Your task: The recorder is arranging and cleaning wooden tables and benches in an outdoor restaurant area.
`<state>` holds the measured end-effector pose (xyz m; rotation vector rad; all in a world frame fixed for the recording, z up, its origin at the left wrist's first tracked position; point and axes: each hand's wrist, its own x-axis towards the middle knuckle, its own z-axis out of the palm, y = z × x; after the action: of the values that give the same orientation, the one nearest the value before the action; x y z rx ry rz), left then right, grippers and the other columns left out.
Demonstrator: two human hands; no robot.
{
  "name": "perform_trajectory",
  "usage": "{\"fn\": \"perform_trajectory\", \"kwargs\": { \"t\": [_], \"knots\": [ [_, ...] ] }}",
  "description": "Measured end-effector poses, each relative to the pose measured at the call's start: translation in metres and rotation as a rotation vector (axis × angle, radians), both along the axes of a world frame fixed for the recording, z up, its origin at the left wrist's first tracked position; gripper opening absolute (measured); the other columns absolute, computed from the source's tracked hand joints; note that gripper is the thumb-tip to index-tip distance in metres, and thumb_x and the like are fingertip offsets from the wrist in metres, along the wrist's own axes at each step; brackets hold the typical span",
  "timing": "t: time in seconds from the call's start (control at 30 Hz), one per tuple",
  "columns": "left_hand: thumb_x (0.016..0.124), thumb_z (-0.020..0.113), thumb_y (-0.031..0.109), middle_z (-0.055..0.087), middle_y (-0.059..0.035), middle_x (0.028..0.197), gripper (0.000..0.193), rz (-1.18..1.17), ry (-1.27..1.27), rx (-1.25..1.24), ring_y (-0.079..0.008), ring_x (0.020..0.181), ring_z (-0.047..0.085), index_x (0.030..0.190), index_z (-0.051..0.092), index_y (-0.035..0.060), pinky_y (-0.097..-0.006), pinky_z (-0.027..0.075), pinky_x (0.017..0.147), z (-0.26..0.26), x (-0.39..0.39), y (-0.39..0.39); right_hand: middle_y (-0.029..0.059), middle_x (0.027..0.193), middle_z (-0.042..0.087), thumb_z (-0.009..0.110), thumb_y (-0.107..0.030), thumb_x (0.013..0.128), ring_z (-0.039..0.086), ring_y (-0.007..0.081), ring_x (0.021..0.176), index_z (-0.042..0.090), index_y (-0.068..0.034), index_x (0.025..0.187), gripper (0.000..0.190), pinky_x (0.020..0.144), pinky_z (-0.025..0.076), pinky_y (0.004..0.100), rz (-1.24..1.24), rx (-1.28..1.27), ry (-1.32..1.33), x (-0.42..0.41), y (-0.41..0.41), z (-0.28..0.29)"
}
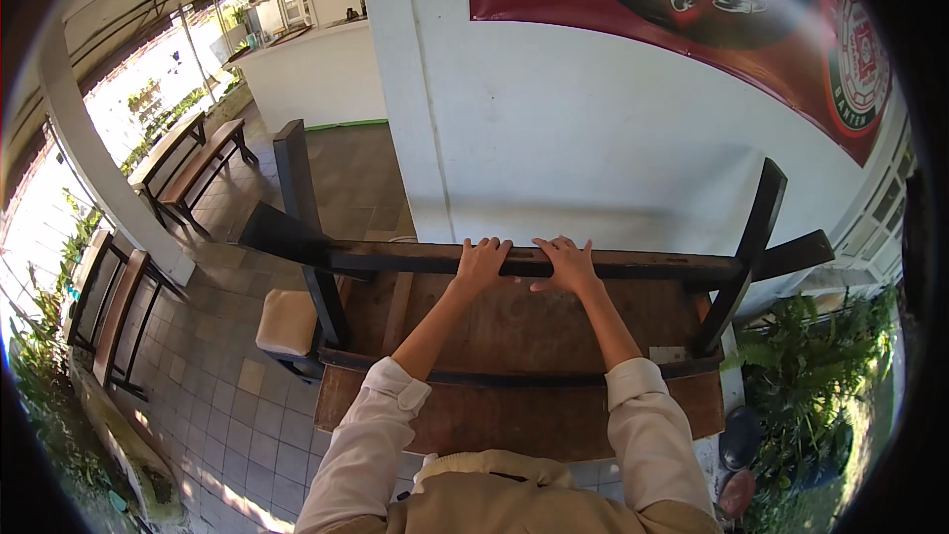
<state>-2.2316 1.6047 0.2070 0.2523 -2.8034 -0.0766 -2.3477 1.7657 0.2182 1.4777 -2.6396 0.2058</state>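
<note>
My left hand point(482, 265) and my right hand point(568, 265) lie a short gap apart on a dark wooden crossbar point(660, 265), fingers over its far side and thumbs on the near side. The bar joins black wooden legs at both ends, among them a right leg point(741, 256) and a left leg point(296, 170) sticking upward. This looks like an upturned table or bench frame. Below the bar is a brown wooden panel point(534, 326), edged in front by a dark rail point(511, 378). A brown wooden surface point(511, 415) extends beneath, nearer to me.
A white wall point(578, 126) with a red banner point(667, 7) stands close behind. A cushioned stool point(288, 322) sits at the left on floor tiles point(222, 415). Wooden benches point(204, 163) and a white pillar point(111, 141) are farther left; ferns point(808, 356) grow at the right.
</note>
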Motion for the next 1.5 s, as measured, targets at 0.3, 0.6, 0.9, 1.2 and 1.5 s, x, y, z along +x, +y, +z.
{"fn": "perform_trajectory", "kwargs": {
  "t": [0.3,0.6,0.9,1.2,1.5],
  "knots": [
    [0.060,0.074,0.048,0.056,-0.0049,0.091,0.061,0.011,0.056,-0.129,-0.0216,0.090,0.055,0.103,0.052,0.0110,-0.0406,0.042,0.078,-0.012,0.000,-0.001,0.0025,0.089,0.060,0.076,-0.039,0.057,0.057,0.0219,0.089,0.055,-0.016,0.094,0.048,0.076,0.042,0.0386,-0.047,-0.137,0.116,-0.002,-0.010,-0.018],
    [0.055,0.074,0.051,0.056,-0.0045,0.088,0.065,0.011,0.117,-0.034,-0.0211,0.088,0.054,0.102,0.054,0.0102,-0.0385,0.040,0.077,-0.010,0.005,0.003,0.0007,0.088,0.059,0.080,-0.033,0.051,0.055,0.0202,0.091,0.056,-0.017,0.094,0.052,0.079,0.040,0.0376,-0.110,-0.159,0.102,0.009,-0.009,-0.015],
    [0.057,0.071,0.054,0.055,-0.0041,0.090,0.070,0.031,0.104,-0.061,-0.0211,0.088,0.053,0.109,0.053,0.0102,-0.0384,0.037,0.077,-0.012,0.016,0.007,0.0006,0.090,0.059,0.082,-0.031,0.050,0.055,0.0200,0.092,0.057,-0.016,0.095,0.054,0.081,0.042,0.0374,-0.110,-0.160,0.126,0.016,-0.008,-0.018],
    [0.062,0.070,0.050,0.054,-0.0061,0.098,0.070,0.015,0.228,-0.070,-0.0221,0.095,0.050,0.115,0.051,0.0086,-0.0390,0.034,0.085,-0.004,0.063,0.038,-0.0001,0.084,0.057,0.085,-0.029,0.043,0.055,0.0192,0.089,0.059,-0.015,0.091,0.057,0.080,0.041,0.0365,-0.037,-0.320,0.245,0.056,0.023,-0.010],
    [0.059,0.072,0.047,0.055,-0.0026,0.093,0.066,0.083,0.243,0.003,-0.0197,0.088,0.053,0.110,0.054,0.0093,-0.0368,0.035,0.083,0.000,0.132,0.078,-0.0018,0.076,0.052,0.083,-0.034,0.047,0.053,0.0170,0.079,0.059,-0.017,0.086,0.050,0.075,0.041,0.0354,0.054,-0.355,0.181,0.113,0.053,-0.008]
  ]
}}
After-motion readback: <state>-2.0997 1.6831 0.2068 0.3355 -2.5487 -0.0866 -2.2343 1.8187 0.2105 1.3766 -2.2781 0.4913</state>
